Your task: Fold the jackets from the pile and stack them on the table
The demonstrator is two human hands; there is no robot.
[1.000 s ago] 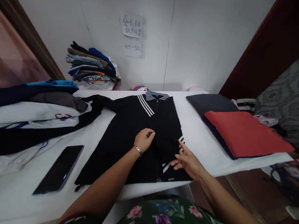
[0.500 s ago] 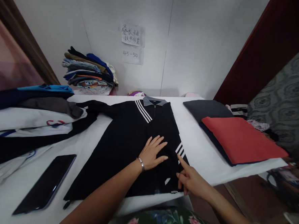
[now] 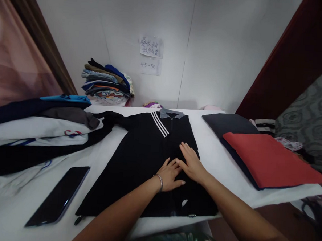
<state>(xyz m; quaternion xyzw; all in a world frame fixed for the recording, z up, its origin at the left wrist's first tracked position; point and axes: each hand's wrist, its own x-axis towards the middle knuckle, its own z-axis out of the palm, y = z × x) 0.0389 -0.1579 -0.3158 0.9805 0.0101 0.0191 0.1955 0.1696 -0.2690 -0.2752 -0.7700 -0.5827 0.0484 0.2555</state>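
A black zip-front jacket [image 3: 137, 151] with a grey collar and white shoulder stripes lies spread on the white-covered table [image 3: 214, 145]. Its left-hand sleeve in view stretches out toward the clothes pile; the right-hand side is folded inward. My left hand [image 3: 170, 175], with a bracelet at the wrist, rests flat on the front of the jacket, fingers spread. Just to its right and a little higher, my right hand [image 3: 192, 164] lies on the folded part with fingers stretched out. The two hands meet or overlap slightly at the fingertips. Neither holds anything.
A dark phone [image 3: 59, 196] lies at the left front. Loose clothes [image 3: 40, 127] are heaped on the left, and a folded stack [image 3: 107, 82] stands at the back. Folded red [image 3: 270, 160] and dark grey garments [image 3: 229, 123] sit on the right. Paper notes [image 3: 151, 54] hang on the wall.
My right hand has moved from the striped sleeve at the jacket's lower right up and inward beside my left hand, changing from pointing to flat. The sleeve stripes there are now out of sight.
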